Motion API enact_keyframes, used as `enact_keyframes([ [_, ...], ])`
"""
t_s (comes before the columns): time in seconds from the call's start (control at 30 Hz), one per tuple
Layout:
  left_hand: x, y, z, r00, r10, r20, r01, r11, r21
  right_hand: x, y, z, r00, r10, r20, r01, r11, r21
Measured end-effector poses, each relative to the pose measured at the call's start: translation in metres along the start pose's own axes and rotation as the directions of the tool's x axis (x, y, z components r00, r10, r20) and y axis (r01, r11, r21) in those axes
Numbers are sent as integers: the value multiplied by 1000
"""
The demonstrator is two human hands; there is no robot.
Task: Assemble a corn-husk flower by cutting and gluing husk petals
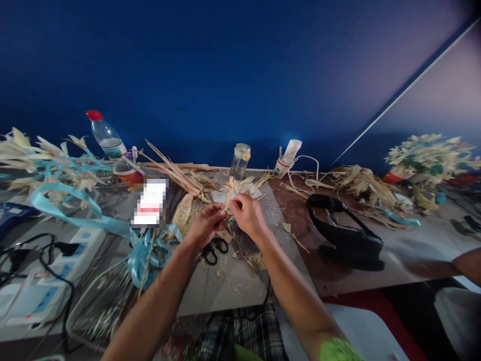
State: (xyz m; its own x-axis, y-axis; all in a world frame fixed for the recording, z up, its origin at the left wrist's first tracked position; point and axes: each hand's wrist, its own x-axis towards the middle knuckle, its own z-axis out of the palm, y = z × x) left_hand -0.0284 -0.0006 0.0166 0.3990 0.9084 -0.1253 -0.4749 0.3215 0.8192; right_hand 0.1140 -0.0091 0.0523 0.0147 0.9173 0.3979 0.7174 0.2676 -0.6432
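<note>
Over the middle of the table, my left hand [207,223] and my right hand [246,214] meet at a small bundle of pale dried corn husk [232,189], with frayed strips fanning out at its top. The fingers of both hands are closed around its lower part, though the fingertips hide exactly where each one grips. Just below my left hand lie black-handled scissors [215,251]. Loose husk leaves [183,216] are to the left of my hands, and husk scraps [255,261] are scattered below them.
Left: light-blue ribbon [141,260], a lit phone [150,203], a white power strip [56,281], a tilted bottle [107,138] and a red cup [128,173]. Behind my hands stands a clear jar [239,163]. Right: a black strapped headset [345,235], husks [356,185] and another person's arm [468,265].
</note>
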Motion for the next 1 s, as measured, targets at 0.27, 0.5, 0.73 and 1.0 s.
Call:
enact_keyframes([
  [0.27,2,-1,0,988,139,-67,-142,989,-45,-4,-4,-9,993,99,72,-104,992,72],
  [0.5,1,-3,3,990,128,-67,-131,991,-34,-7,0,5,996,74,40,-76,995,58],
  [0.73,4,-6,5,983,148,-108,-142,988,60,-10,5,15,999,49,15,-50,995,87],
  [1.0,7,-8,4,971,133,-198,-121,990,71,-12,20,18,993,119,-1,-113,948,299],
])
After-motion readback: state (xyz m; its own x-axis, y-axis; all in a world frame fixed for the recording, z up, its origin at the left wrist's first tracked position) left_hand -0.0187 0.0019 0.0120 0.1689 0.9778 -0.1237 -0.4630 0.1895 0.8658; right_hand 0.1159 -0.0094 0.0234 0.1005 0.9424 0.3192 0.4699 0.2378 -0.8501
